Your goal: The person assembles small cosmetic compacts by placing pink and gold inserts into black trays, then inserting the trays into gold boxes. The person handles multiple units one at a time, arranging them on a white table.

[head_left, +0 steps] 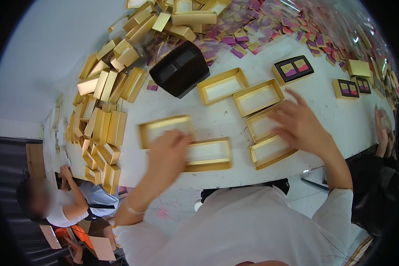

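Note:
Several open gold cardboard box trays with pale insides lie on the table before me. My left hand [167, 153], blurred, has its fingers curled at the near wall of one gold box tray [165, 120], also blurred. Another gold box tray [208, 155] lies just right of that hand. My right hand [303, 126] is spread, its fingertips over two more trays, the upper tray [259, 126] and the lower tray [272, 153]; nothing shows gripped in it. Farther off are two more trays, the left one [224, 86] and the right one [259, 98].
A stack of black inserts [179, 68] stands behind the trays. A black-lined box [293, 70] holds two purple, pink and gold pieces. Gold boxes pile up at left [106, 126]; small coloured pieces [257, 26] lie at the back. Another person's hand [382, 128] is at right; someone sits at left.

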`<state>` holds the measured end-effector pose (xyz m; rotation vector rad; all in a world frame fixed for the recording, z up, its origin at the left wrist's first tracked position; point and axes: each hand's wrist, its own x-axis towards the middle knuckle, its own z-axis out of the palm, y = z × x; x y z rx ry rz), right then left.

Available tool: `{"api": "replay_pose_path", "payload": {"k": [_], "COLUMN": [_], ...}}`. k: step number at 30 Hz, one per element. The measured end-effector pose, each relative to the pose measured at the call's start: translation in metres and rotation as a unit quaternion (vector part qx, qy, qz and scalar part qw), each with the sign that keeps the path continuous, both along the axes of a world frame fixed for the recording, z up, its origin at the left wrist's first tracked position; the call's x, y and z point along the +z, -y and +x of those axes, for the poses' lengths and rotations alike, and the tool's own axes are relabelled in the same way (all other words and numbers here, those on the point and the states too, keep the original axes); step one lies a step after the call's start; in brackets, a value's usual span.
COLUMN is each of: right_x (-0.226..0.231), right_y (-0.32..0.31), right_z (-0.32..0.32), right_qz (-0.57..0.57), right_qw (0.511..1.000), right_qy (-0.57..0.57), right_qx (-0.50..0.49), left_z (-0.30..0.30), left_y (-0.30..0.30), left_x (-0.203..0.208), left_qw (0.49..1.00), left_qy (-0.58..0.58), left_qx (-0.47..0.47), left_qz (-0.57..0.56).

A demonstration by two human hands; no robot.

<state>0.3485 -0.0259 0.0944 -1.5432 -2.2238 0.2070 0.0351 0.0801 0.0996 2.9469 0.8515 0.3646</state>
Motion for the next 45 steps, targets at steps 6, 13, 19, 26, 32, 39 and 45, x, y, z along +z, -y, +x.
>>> {"api": "replay_pose_path", "payload": {"k": [6,13,19,26,32,39,45], "right_x": [0.019,0.013,0.038,0.018,-0.017,-0.027,-0.012], "right_y": [-0.132,-0.202,-0.185,-0.104,-0.146,-0.150,-0.091], "right_z": [-0.042,-0.062,-0.037,0.056,0.044,0.007,0.001], "right_qz": [0.256,0.179,0.307,-0.205,-0.405,-0.214,0.104], "right_qw": [0.966,0.963,0.949,0.798,0.778,0.875,0.990], "right_qy": [0.003,0.196,-0.048,-0.555,-0.467,-0.384,-0.091], "right_qx": [0.046,0.049,0.049,-0.117,-0.109,-0.201,0.018], "left_z": [0.028,0.028,0.074,0.095,0.092,0.093,0.092], "left_y": [0.018,-0.010,-0.052,-0.064,-0.072,-0.080,-0.079], "left_x": [-0.039,0.000,-0.014,-0.029,-0.050,-0.051,-0.048], "left_qw": [0.989,0.982,0.991,0.990,0.974,0.950,0.935], "left_qy": [0.023,0.086,0.086,0.036,0.098,0.169,0.147], "left_qx": [0.041,0.078,0.066,0.077,0.014,-0.016,0.000], "left_qz": [-0.143,-0.149,-0.080,-0.111,-0.203,-0.262,-0.322]}}
